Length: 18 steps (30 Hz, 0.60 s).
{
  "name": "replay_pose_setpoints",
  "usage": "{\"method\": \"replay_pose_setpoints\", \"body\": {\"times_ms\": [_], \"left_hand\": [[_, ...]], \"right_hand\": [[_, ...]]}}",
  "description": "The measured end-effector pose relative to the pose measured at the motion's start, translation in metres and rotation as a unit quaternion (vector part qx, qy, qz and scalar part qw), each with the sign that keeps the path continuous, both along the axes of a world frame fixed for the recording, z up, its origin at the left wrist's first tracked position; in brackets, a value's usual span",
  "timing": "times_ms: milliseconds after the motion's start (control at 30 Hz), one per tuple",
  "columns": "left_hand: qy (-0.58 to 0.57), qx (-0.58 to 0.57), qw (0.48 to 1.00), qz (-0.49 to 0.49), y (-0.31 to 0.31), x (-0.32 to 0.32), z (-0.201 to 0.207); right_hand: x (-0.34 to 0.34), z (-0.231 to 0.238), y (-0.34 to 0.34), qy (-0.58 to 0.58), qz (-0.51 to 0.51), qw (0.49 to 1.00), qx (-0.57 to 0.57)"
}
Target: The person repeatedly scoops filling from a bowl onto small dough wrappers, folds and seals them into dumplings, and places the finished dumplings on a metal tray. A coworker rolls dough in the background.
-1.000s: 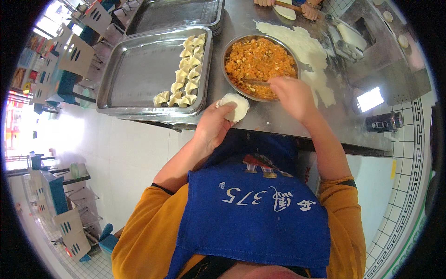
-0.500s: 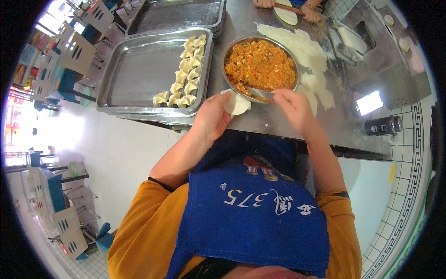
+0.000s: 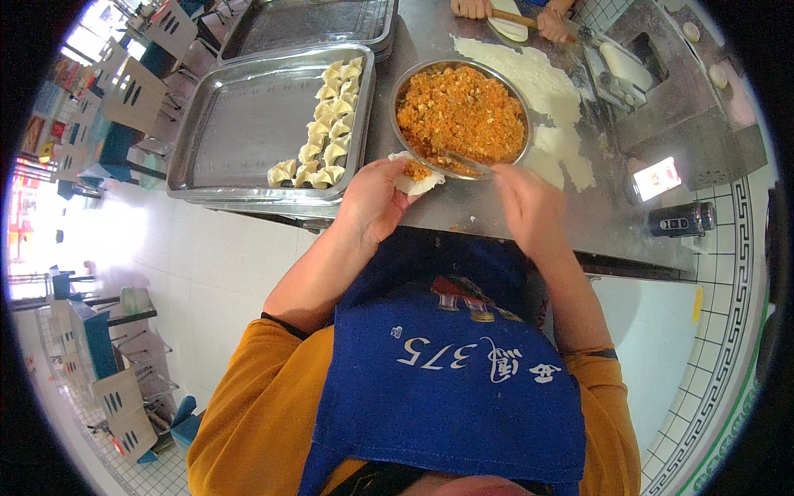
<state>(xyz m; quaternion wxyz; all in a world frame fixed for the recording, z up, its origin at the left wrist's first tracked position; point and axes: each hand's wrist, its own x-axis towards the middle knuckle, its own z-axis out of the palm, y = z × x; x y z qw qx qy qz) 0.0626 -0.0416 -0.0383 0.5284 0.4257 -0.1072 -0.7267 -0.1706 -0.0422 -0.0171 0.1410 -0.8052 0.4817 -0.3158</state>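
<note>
My left hand (image 3: 372,198) cups a thin white dumpling wrapper (image 3: 423,185) at the table's front edge. A small heap of orange filling (image 3: 416,171) lies on that wrapper. In my right hand (image 3: 532,208), its fingers closed and slightly blurred, is a thin metal spatula (image 3: 467,162). The blade rests at the near rim of a round metal bowl (image 3: 528,124), which is full of chopped orange filling (image 3: 463,107). To the left, a metal tray (image 3: 236,124) carries folded dumplings (image 3: 337,124) in rows along its right side and near edge.
Across the table, another person's hands (image 3: 552,25) grip a rolling pin (image 3: 517,16) by a piece of dough (image 3: 506,30). White flour (image 3: 550,91) spreads right of the bowl. Farther right are a lit phone (image 3: 657,179) and a black cylinder (image 3: 681,220). Another tray (image 3: 306,23) stands behind.
Filling now sits on the wrapper, which was bare before. My right hand has moved slightly right and down, still holding the spatula at the bowl's near edge.
</note>
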Motion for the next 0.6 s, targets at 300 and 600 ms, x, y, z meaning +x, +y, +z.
{"method": "replay_pose_setpoints", "body": {"times_ms": [300,600], "left_hand": [[0.002,-0.01,1.0,-0.001,0.003,0.002,-0.006],[0.007,-0.007,1.0,0.019,0.002,-0.001,-0.009]], "right_hand": [[0.002,-0.009,0.01,-0.065,-0.002,0.996,0.069],[0.008,-0.026,0.039,0.007,0.005,0.993,-0.115]]}}
